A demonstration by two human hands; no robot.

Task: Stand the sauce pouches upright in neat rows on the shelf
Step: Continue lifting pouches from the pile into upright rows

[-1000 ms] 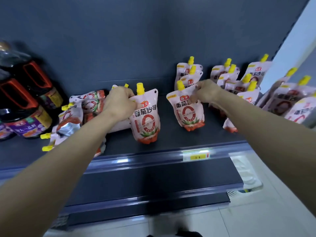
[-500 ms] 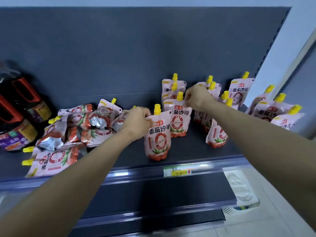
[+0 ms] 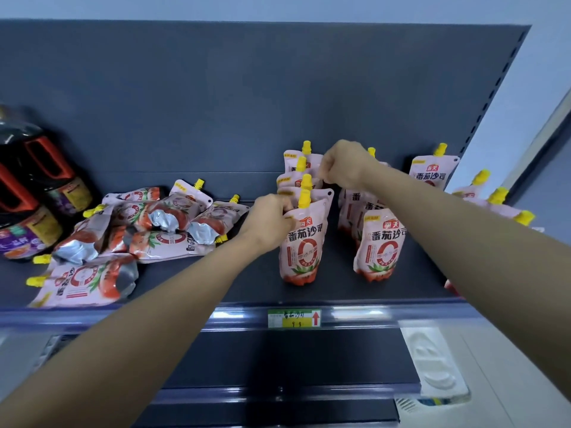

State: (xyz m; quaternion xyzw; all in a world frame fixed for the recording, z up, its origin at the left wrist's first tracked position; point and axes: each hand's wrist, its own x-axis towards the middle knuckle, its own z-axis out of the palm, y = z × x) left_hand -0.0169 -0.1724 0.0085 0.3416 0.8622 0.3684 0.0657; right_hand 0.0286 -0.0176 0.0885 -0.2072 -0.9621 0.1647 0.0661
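Left hand [image 3: 272,222] is gripping the top corner of the front tomato sauce pouch [image 3: 304,248] on the shelf [image 3: 340,285] while the right hand [image 3: 343,165] is pinching a rear pouch [image 3: 310,162] in that row; several rows are standing, and a heap of fallen pouches [image 3: 139,230] is lying leftward, awaiting sorting.

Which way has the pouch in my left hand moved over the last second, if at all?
Yes, rightward. The pouch held by the left hand stood left of the price tag; now it stands directly behind it.
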